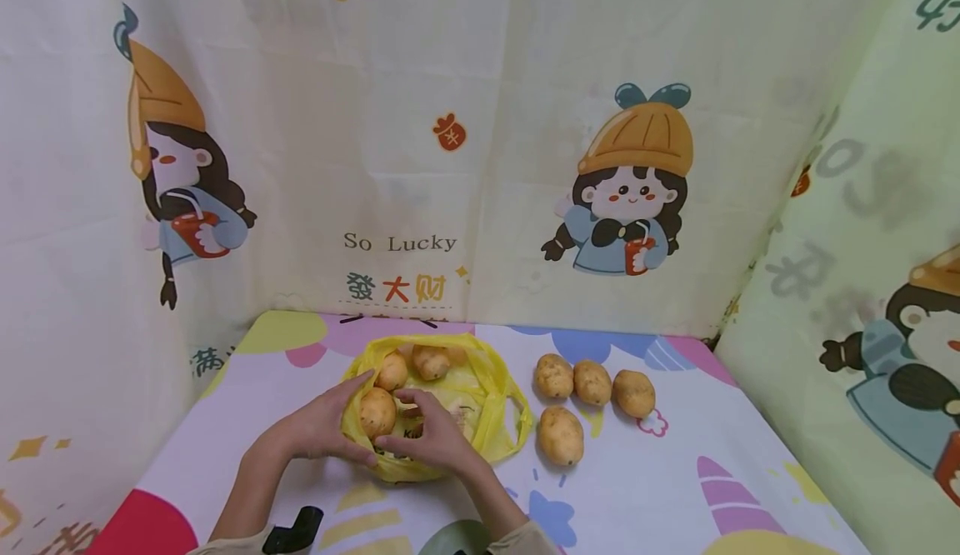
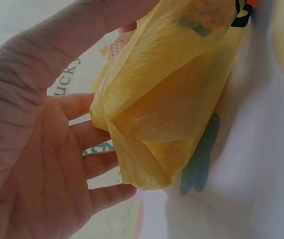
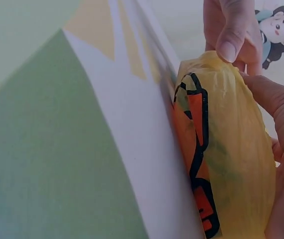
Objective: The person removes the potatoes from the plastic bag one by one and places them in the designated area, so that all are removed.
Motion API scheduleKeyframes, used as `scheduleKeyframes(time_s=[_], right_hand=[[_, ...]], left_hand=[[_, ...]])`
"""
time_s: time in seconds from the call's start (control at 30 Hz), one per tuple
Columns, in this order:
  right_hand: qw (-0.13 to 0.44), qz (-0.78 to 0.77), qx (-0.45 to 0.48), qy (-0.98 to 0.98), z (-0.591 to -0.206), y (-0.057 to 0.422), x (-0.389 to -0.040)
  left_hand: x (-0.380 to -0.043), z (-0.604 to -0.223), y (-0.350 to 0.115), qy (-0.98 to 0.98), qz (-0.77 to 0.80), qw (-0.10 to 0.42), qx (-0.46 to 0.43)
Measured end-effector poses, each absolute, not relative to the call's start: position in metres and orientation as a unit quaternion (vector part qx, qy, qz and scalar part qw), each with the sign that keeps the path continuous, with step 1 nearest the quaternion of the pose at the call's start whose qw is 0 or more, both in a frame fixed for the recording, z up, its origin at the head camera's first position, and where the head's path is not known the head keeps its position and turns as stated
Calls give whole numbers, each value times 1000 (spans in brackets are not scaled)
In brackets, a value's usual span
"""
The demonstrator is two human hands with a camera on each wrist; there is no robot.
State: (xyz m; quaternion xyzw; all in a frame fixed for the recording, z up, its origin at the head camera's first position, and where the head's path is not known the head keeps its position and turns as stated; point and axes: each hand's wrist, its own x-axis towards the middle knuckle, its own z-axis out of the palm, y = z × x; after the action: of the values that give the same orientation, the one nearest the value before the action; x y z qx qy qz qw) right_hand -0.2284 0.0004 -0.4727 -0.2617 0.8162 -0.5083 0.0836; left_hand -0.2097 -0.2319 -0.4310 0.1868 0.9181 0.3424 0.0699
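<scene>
A yellow plastic bag lies with its mouth open, and several potatoes sit inside. My left hand holds the bag's left side, thumb near the front and fingers toward the back; in the left wrist view, spread fingers touch the plastic. My right hand reaches over the bag's front rim. Its curved thumb and index finger are at the right and lower sides of the front potato. Two more potatoes lie behind, one at the left and one at the back. In the right wrist view the bag hides the potatoes.
Right of the bag, a row of three potatoes lies on the patterned tablecloth. Another potato lies in front of them, close to the bag's handle. Printed cloth walls stand behind and at both sides.
</scene>
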Motion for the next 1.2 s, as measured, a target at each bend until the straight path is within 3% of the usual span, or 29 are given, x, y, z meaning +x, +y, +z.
scheduleKeyframes(time_s=[1.2], right_hand=[[83,-517,-228,821,-479,-20,-234]], left_hand=[[-210,-431,-230,916,343,65,200]])
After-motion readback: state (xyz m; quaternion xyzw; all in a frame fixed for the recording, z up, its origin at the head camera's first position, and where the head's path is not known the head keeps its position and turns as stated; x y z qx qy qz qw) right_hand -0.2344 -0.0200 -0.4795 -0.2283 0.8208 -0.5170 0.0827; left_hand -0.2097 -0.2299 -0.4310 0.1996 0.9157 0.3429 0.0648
